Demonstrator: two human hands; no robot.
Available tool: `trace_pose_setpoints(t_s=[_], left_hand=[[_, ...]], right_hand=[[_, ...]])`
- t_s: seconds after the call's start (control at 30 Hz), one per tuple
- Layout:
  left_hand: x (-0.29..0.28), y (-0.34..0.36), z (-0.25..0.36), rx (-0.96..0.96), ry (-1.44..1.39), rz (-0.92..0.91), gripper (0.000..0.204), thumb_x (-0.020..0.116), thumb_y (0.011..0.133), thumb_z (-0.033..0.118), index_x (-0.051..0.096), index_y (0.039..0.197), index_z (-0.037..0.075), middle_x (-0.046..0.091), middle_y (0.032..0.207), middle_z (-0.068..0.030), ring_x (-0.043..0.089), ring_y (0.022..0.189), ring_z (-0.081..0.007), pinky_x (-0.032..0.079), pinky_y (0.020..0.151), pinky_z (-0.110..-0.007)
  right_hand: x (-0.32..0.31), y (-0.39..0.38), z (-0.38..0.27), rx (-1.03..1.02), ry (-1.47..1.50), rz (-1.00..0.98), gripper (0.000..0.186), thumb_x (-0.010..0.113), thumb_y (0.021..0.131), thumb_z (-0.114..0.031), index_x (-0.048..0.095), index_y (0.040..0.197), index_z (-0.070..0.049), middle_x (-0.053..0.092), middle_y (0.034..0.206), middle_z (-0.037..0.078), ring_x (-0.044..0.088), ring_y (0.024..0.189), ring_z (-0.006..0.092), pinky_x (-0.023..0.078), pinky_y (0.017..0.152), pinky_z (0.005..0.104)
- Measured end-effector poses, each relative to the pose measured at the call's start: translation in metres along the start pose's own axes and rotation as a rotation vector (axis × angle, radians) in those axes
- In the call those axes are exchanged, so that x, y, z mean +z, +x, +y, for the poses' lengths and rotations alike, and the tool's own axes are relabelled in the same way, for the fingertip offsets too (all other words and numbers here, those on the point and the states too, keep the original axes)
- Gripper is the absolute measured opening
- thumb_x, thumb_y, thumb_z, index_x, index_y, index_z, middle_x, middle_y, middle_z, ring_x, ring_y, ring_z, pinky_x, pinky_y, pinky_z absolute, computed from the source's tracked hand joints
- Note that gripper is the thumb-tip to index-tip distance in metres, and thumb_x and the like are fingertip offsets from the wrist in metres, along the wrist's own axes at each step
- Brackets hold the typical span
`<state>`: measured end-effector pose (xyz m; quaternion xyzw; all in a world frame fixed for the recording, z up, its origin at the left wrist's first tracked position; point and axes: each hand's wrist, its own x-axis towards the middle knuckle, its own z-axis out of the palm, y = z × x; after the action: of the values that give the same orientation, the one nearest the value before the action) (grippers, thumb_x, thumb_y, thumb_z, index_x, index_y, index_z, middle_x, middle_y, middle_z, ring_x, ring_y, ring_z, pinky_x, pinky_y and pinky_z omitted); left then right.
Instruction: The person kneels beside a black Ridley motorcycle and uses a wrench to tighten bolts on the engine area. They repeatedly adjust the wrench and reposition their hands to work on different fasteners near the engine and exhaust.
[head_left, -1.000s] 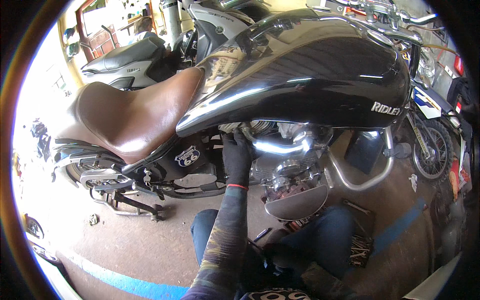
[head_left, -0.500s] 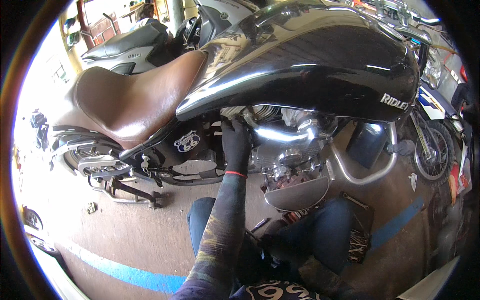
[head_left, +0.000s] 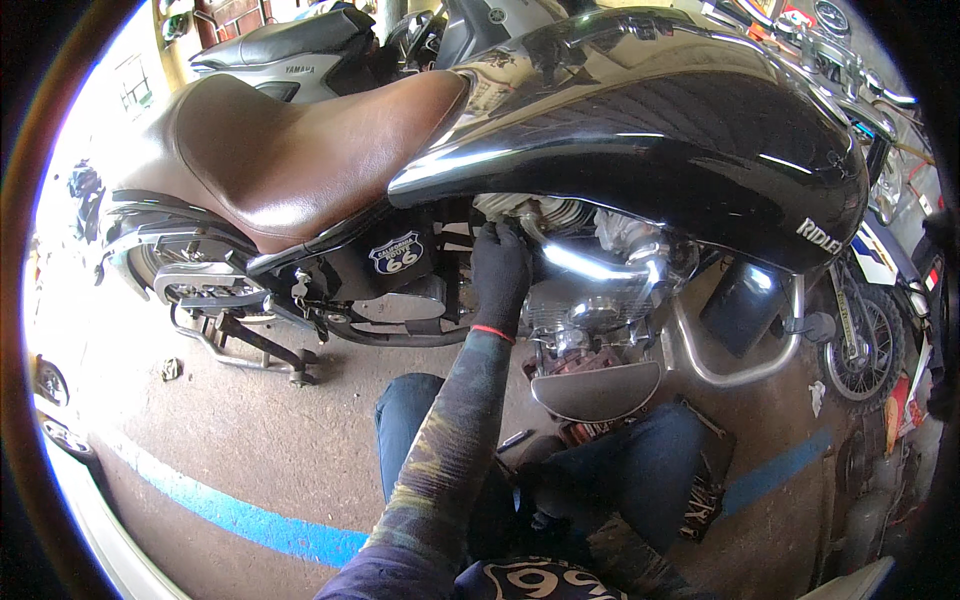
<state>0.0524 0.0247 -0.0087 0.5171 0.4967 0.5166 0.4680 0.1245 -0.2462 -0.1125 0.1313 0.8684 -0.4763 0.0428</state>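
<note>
As the view shifts, left hand (head_left: 501,268) still at engine (head_left: 585,310), right hand (head_left: 565,497) low, both grips unclear

Around you spreads a brownish floor (head_left: 280,450) painted with a blue stripe (head_left: 240,515), and directly on it you have the black motorcycle (head_left: 640,150), a crumpled scrap (head_left: 171,369) to your left, a slim pen-shaped object (head_left: 516,439) ahead, and a white scrap (head_left: 817,398) to your right.
</note>
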Motion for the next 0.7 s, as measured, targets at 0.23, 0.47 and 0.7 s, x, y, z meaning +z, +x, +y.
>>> trace_pose_setpoints(t_s=[0.23, 0.47, 0.7], left_hand=[[0.007, -0.015, 0.013, 0.096, 0.09, 0.116, 0.043, 0.05, 0.101, 0.035, 0.058, 0.119, -0.004, 0.068, 0.11, -0.0306, 0.064, 0.106, -0.0469, 0.048, 0.089, -0.052], [-0.002, -0.015, 0.014, 0.08, 0.189, 0.089, 0.041, 0.051, 0.1, 0.036, 0.062, 0.117, 0.0, 0.07, 0.107, -0.0258, 0.066, 0.103, -0.0439, 0.05, 0.086, -0.05], [-0.017, -0.015, 0.003, 0.053, -0.189, -0.072, 0.032, 0.053, 0.102, 0.024, 0.063, 0.115, -0.003, 0.072, 0.102, -0.0185, 0.069, 0.093, -0.0251, 0.051, 0.079, -0.039]], right_hand=[[-0.009, -0.003, 0.007, -0.133, -0.068, -0.091, 0.046, 0.082, 0.071, -0.039, 0.068, 0.099, -0.005, 0.064, 0.104, 0.016, 0.062, 0.102, 0.0334, 0.049, 0.092, 0.045], [-0.006, -0.003, 0.014, -0.118, -0.005, -0.091, 0.047, 0.08, 0.074, -0.038, 0.066, 0.105, -0.006, 0.064, 0.104, 0.015, 0.061, 0.103, 0.032, 0.049, 0.093, 0.0438], [0.014, -0.005, 0.01, 0.251, 0.306, 0.177, 0.044, 0.076, 0.077, -0.036, 0.066, 0.107, -0.005, 0.064, 0.102, 0.014, 0.061, 0.099, 0.0305, 0.049, 0.09, 0.0429]])
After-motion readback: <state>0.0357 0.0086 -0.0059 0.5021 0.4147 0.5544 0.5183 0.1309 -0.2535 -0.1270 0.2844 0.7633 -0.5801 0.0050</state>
